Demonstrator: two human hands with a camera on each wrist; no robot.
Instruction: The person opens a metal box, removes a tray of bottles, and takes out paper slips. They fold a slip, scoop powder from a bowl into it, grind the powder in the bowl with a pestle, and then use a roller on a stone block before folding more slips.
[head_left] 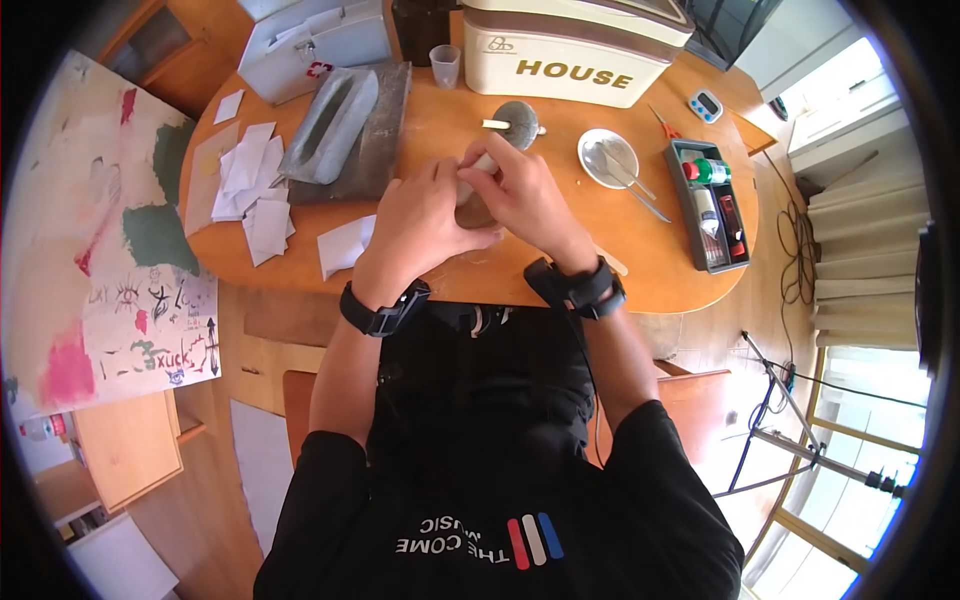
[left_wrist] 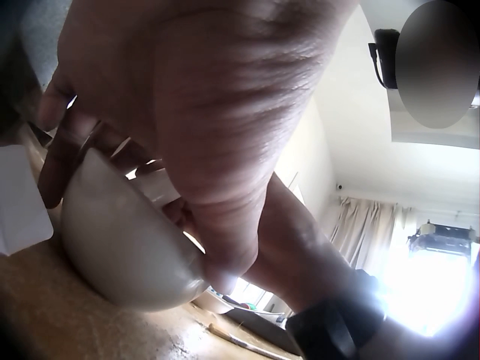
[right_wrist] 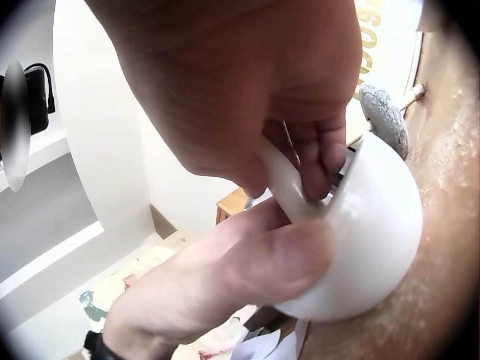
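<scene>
Both hands work at a smooth white mortar (left_wrist: 124, 232) low over the tabletop. My left hand (head_left: 425, 210) grips it from the left, its thumb along the outer wall in the right wrist view. From above, my right hand (head_left: 522, 195) holds a thick white pestle (right_wrist: 283, 180), which slants down into the mortar. The hands hide most of the inside. Just beyond them stands a rough grey stone grinding wheel (head_left: 516, 125) with a pale wooden axle.
A boat-shaped stone trough (head_left: 300, 160) lies on a dark board at left, with white papers (head_left: 245, 175) beside it. To the right are a white bowl (head_left: 588, 172) with a spoon and a grey tray (head_left: 683, 225) of bottles. A cooler box (head_left: 570, 50) and plastic cup (head_left: 445, 66) stand behind.
</scene>
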